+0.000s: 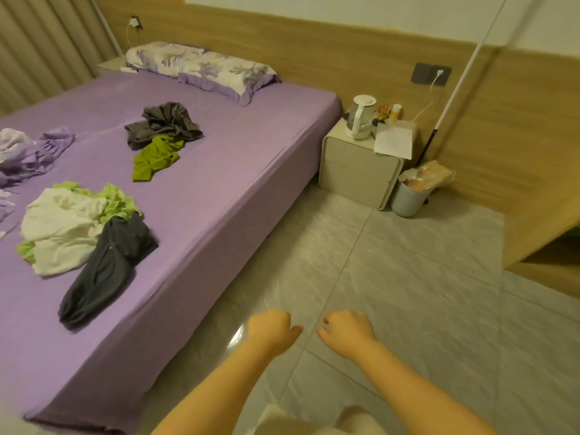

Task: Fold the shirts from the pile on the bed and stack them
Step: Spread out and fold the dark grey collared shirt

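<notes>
Loosely curled, both hands [309,331] hold nothing; the shirts [84,233] overlap, hiding each other's shapes.

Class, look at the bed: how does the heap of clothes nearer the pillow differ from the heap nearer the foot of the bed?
The far heap holds two garments, grey and olive green; the near heap holds white, lime green and dark grey ones. The far heap is bunched; the near heap sprawls wider, with its dark garment stretched long. Both lie unfolded on the purple sheet.

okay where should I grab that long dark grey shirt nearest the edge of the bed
Probably the low free end of the dark grey shirt, coming from the floor side. It lies stretched toward the bed edge; its upper end rests against the white shirt.
</notes>
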Tool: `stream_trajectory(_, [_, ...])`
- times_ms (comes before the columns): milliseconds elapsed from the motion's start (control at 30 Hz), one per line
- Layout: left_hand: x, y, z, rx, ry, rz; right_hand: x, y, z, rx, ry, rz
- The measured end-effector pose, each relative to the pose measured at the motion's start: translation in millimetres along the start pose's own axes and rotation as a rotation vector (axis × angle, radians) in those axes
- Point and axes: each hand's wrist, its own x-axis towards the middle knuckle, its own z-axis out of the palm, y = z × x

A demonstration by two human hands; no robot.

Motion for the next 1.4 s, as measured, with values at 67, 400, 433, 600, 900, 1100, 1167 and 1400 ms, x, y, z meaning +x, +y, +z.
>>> stream_trajectory(67, [15, -1, -8, -0.010, -0.010, 0.003, 15, 5, -7, -0.017, -0.010, 0.002])
stream_trajectory(400, [109, 37, -51, -0.052, -0.075, -0.096, 113, 70, -50, -0.029, -0.073, -0.050])
stream_trajectory(433, [118, 43, -56, -0.060, -0.083, -0.114, 123, 80, -56, -0.035, -0.076, -0.064])
stream_trajectory(600, [163, 73, -82, -0.105, -0.103, -0.186, 170, 123, -83, -0.080, -0.127, -0.133])
stream_trajectory(900, [220, 104, -116, -0.112, -0.159, -0.260, 237, 159, -112, -0.110, -0.212, -0.207])
stream_trajectory(1100, [267, 90, -139, -0.092, -0.178, -0.257, 286, 164, -133, -0.093, -0.189, -0.192])
stream_trajectory(1167, [285, 81, -148, -0.084, -0.169, -0.243, 305, 164, -142, -0.102, -0.178, -0.177])
stream_trajectory(1400, [346, 43, -193, -0.115, -0.129, -0.224, 379, 146, -187, -0.102, -0.160, -0.145])
